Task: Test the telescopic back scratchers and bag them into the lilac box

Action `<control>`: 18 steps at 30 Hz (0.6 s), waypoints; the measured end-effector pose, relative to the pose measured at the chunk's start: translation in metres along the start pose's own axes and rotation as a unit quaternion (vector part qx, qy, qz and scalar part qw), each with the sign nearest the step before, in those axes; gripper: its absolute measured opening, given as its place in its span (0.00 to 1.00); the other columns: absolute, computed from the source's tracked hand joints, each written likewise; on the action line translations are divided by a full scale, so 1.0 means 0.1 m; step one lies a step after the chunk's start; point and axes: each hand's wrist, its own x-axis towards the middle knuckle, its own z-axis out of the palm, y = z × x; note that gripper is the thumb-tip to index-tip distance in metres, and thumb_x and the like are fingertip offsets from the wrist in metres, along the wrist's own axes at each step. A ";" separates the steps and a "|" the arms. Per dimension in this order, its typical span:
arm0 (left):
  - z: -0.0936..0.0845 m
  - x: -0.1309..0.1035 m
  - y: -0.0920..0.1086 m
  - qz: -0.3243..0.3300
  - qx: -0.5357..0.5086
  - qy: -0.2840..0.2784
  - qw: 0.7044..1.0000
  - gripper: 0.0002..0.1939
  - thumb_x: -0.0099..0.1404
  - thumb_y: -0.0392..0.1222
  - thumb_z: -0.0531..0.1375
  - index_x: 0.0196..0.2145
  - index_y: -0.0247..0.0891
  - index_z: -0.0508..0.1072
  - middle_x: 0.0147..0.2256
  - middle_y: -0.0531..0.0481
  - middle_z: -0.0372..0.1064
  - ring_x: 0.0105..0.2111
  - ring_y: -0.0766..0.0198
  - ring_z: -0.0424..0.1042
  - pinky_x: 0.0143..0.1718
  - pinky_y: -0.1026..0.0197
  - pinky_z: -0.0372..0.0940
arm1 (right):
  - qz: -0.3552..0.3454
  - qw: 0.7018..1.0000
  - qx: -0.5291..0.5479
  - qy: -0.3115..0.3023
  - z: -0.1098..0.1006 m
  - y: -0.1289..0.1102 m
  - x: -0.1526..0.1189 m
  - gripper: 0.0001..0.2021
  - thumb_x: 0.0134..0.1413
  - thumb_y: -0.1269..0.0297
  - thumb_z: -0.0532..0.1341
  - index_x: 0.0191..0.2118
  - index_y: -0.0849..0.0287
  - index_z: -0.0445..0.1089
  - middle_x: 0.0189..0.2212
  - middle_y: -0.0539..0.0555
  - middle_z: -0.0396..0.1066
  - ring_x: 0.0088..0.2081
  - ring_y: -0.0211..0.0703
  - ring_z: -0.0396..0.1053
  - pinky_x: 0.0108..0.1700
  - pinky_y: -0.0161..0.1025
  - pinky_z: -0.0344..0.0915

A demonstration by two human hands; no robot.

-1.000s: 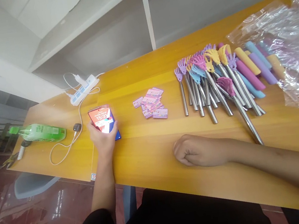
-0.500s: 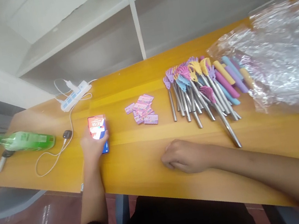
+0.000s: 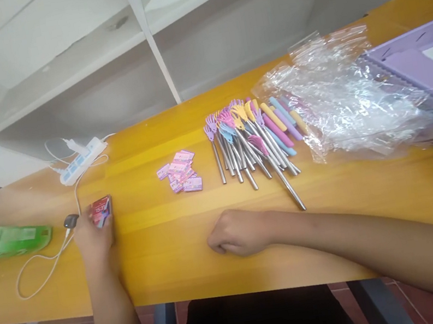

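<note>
My left hand is closed around a smartphone at the left of the table; the lit screen faces up and my fingers cover part of it. My right hand rests on the wood near the front edge, curled into a fist with nothing showing in it. Beyond that fist lies a pile of back scratchers with metal rods and coloured claw heads. Small pink and purple printed cards sit in a loose heap between the phone and the scratchers.
Foam-like coloured tubes lie behind the scratchers, beside clear plastic bags. A purple box stands at the far right. Leftward are a power strip, a charger with white cable, and a green bottle.
The view has swung to the right, bringing the purple box into sight. My left hand has moved the phone left, nearer the charger, and its screen looks dimmer. My right fist stays in place.
</note>
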 end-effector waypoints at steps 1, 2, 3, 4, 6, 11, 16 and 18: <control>0.00 0.01 -0.04 0.000 -0.001 -0.009 1.000 0.30 0.56 0.47 0.67 0.57 0.39 0.75 0.51 0.38 0.78 0.49 0.40 0.77 0.58 0.35 0.70 | 0.000 1.000 -0.002 -0.001 0.00 0.00 0.00 0.11 0.51 0.81 0.55 0.33 0.59 0.70 0.29 0.47 0.75 0.29 0.35 0.64 0.36 0.35 0.56; 0.00 0.02 -0.06 0.008 -0.002 -0.019 1.000 0.26 0.56 0.46 0.66 0.54 0.40 0.77 0.48 0.40 0.79 0.47 0.41 0.78 0.57 0.36 0.70 | -0.001 1.000 -0.002 -0.002 0.00 0.00 0.00 0.11 0.51 0.81 0.55 0.33 0.59 0.70 0.29 0.47 0.74 0.29 0.35 0.63 0.36 0.35 0.55; 0.00 0.03 -0.07 0.023 -0.004 -0.026 0.999 0.23 0.57 0.45 0.66 0.50 0.40 0.78 0.46 0.41 0.80 0.46 0.42 0.78 0.58 0.36 0.69 | -0.002 1.000 -0.001 -0.003 -0.01 0.00 0.00 0.11 0.52 0.80 0.55 0.33 0.59 0.70 0.29 0.47 0.74 0.29 0.35 0.63 0.35 0.35 0.55; 0.00 0.02 -0.05 0.038 -0.006 -0.027 0.999 0.19 0.57 0.44 0.65 0.47 0.41 0.79 0.44 0.41 0.80 0.46 0.42 0.78 0.59 0.36 0.68 | -0.002 1.000 -0.001 -0.003 -0.01 -0.01 0.00 0.10 0.52 0.80 0.55 0.33 0.59 0.70 0.29 0.47 0.74 0.29 0.35 0.63 0.35 0.35 0.55; 0.01 -0.02 0.03 0.062 -0.014 -0.007 0.998 0.15 0.60 0.42 0.63 0.44 0.41 0.80 0.44 0.41 0.80 0.48 0.43 0.77 0.60 0.37 0.68 | -0.002 1.000 -0.003 -0.005 -0.02 -0.01 0.00 0.10 0.53 0.80 0.55 0.33 0.59 0.70 0.28 0.47 0.73 0.28 0.35 0.62 0.34 0.35 0.53; 0.06 -0.17 0.42 0.100 -0.112 0.030 0.988 0.11 0.66 0.42 0.58 0.40 0.42 0.80 0.45 0.45 0.78 0.44 0.53 0.77 0.48 0.52 0.74 | 0.001 1.000 -0.009 -0.001 -0.03 -0.02 0.00 0.09 0.55 0.78 0.55 0.33 0.59 0.69 0.29 0.48 0.74 0.28 0.35 0.61 0.34 0.35 0.52; 0.09 -0.29 0.72 0.180 -0.163 -0.053 0.969 0.09 0.65 0.44 0.59 0.33 0.42 0.78 0.41 0.46 0.78 0.41 0.56 0.77 0.43 0.55 0.72 | 0.001 1.000 -0.017 -0.007 -0.05 -0.03 0.00 0.09 0.57 0.78 0.55 0.33 0.59 0.69 0.29 0.48 0.74 0.28 0.35 0.61 0.34 0.35 0.51; 0.09 -0.30 0.77 0.182 -0.173 -0.063 0.966 0.09 0.65 0.45 0.59 0.32 0.42 0.78 0.41 0.46 0.79 0.41 0.55 0.77 0.44 0.54 0.73 | 0.002 1.000 -0.019 -0.010 -0.06 -0.04 0.00 0.08 0.58 0.77 0.55 0.33 0.59 0.69 0.29 0.48 0.74 0.28 0.35 0.61 0.34 0.36 0.51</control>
